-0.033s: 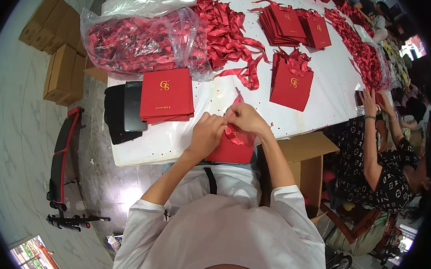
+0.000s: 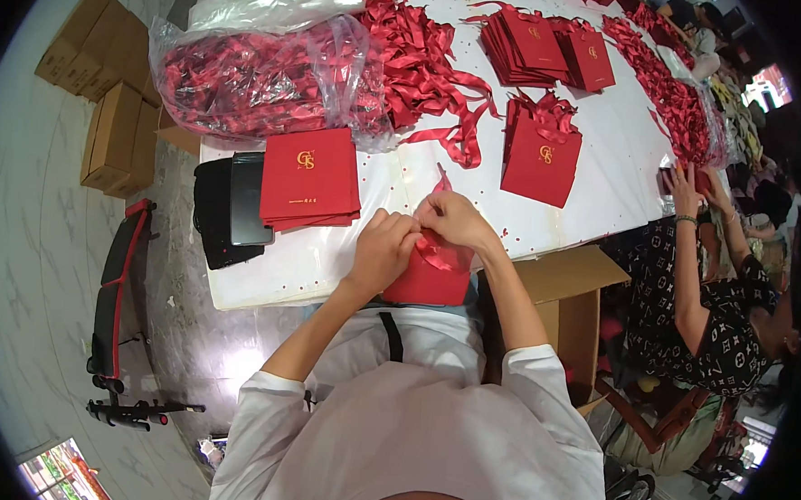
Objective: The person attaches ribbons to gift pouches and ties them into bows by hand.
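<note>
A red paper gift bag [image 2: 428, 286] rests at the table's front edge, close to my body. Across its upper part runs a shiny red ribbon [image 2: 437, 252], and one loose end sticks out beyond my fingers. My left hand [image 2: 383, 249] is closed, its thumb and fingertips pinching the ribbon at the bag's left side. Against it, my right hand [image 2: 457, 221] pinches the same ribbon from above. The fingertips nearly meet, so the exact spot they grip is hidden. Left of my hands lies a stack of flat red bags [image 2: 309, 175] with gold print.
Red ribbons [image 2: 419, 65] spill beside a clear plastic bag of ribbons [image 2: 264, 84]. Bags with ribbons [image 2: 541, 158] lie right, more [image 2: 529, 44] farther back. A black phone [image 2: 252, 201] lies left. An open carton [image 2: 565, 304] stands right, near a co-worker [image 2: 688, 301] handling something red.
</note>
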`<action>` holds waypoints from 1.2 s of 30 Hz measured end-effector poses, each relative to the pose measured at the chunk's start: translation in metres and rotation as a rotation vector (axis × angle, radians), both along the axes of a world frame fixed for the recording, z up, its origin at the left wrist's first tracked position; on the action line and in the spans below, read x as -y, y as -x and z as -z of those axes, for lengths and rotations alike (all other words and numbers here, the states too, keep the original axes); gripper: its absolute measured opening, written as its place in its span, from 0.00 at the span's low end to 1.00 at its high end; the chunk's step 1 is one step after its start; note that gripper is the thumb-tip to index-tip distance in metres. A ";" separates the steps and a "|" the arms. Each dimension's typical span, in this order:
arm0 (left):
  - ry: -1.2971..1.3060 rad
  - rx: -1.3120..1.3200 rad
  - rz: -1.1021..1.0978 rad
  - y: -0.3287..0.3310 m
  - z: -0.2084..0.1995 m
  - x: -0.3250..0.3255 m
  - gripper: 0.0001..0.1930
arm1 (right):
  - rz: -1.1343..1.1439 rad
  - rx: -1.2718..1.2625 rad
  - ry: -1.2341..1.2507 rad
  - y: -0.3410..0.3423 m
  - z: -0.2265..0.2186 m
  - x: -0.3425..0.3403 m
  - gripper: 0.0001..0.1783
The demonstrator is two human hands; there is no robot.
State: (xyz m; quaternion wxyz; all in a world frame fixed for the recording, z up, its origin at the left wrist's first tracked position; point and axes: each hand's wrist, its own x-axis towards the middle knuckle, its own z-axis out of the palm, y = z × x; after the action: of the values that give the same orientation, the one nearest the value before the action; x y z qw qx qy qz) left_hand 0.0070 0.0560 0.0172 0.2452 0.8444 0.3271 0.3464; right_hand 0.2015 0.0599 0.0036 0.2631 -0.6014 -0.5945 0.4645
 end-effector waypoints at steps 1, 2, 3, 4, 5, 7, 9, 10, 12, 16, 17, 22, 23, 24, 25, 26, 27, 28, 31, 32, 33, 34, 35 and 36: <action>0.078 0.027 0.005 0.001 -0.001 -0.001 0.06 | 0.123 0.004 0.004 0.003 0.001 -0.004 0.12; 0.076 0.027 0.007 0.000 -0.002 0.000 0.06 | 0.246 0.008 0.008 0.004 0.002 -0.008 0.12; 0.077 0.019 -0.001 -0.002 -0.002 0.002 0.06 | 0.322 -0.024 -0.093 0.003 0.001 -0.013 0.12; 0.078 0.009 -0.011 -0.001 -0.002 0.002 0.06 | 0.324 -0.026 -0.096 0.003 0.000 -0.016 0.12; 0.075 0.008 -0.008 -0.001 0.001 0.001 0.06 | 0.331 -0.044 -0.148 0.002 -0.002 -0.018 0.12; 0.094 0.032 -0.081 -0.002 0.006 -0.004 0.06 | 0.397 -0.092 -0.245 -0.002 -0.004 -0.018 0.11; 0.160 0.090 -0.093 -0.004 0.006 -0.006 0.07 | 0.492 -0.085 -0.316 -0.016 -0.005 -0.009 0.11; 0.229 0.145 -0.108 -0.004 0.005 -0.007 0.07 | 0.528 -0.031 -0.321 -0.021 -0.010 -0.004 0.11; 0.192 0.103 -0.135 -0.007 0.007 -0.014 0.07 | 0.592 0.091 -0.247 -0.030 -0.019 0.005 0.14; 0.139 -0.019 -0.184 -0.021 0.014 -0.029 0.11 | 0.507 0.284 -0.118 -0.024 -0.019 0.013 0.21; 0.174 -0.076 -0.210 -0.025 0.016 -0.032 0.12 | 0.477 0.293 -0.097 -0.020 -0.019 0.013 0.21; 0.222 -0.133 -0.199 -0.039 0.026 -0.042 0.11 | 0.409 0.372 -0.148 -0.010 -0.003 0.010 0.18; 0.255 -0.163 -0.198 -0.041 0.026 -0.043 0.09 | 0.409 0.371 -0.149 -0.011 -0.002 0.011 0.18; 0.288 -0.192 -0.196 -0.041 0.027 -0.044 0.08 | 0.434 0.333 -0.194 -0.012 -0.001 0.013 0.17; 0.288 -0.192 -0.197 -0.040 0.028 -0.044 0.08 | 0.458 0.296 -0.239 -0.011 -0.001 0.014 0.15; 0.242 -0.180 -0.204 -0.040 0.029 -0.043 0.08 | 0.457 0.295 -0.240 -0.011 -0.001 0.015 0.15; 0.197 -0.167 -0.210 -0.039 0.031 -0.043 0.08 | 0.462 0.155 -0.238 -0.010 0.000 0.016 0.14; 0.197 -0.168 -0.209 -0.039 0.029 -0.042 0.08 | 0.468 0.015 -0.236 -0.010 0.001 0.018 0.12; 0.369 -0.034 -0.251 -0.041 0.024 -0.039 0.08 | 0.456 -0.156 -0.224 -0.006 0.007 0.020 0.10; 0.506 0.053 -0.233 -0.043 0.022 -0.038 0.07 | 0.428 -0.151 -0.256 -0.005 0.007 0.020 0.07; 0.642 0.141 -0.214 -0.044 0.019 -0.037 0.06 | 0.432 -0.149 -0.254 -0.004 0.008 0.021 0.07; 0.640 0.141 -0.218 -0.044 0.021 -0.037 0.06 | 0.443 -0.225 -0.221 -0.003 0.009 0.020 0.07; 0.750 0.216 -0.185 -0.044 0.023 -0.038 0.06 | 0.453 -0.300 -0.187 -0.002 0.011 0.019 0.07; 0.858 0.291 -0.150 -0.044 0.024 -0.039 0.05 | 0.451 -0.301 -0.188 -0.001 0.012 0.019 0.07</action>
State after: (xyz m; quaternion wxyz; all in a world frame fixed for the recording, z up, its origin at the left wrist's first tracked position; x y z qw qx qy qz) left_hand 0.0505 0.0949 -0.0072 0.5905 0.5829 0.4632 0.3115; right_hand 0.2025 0.0408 -0.0086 0.4995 -0.6157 -0.4405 0.4211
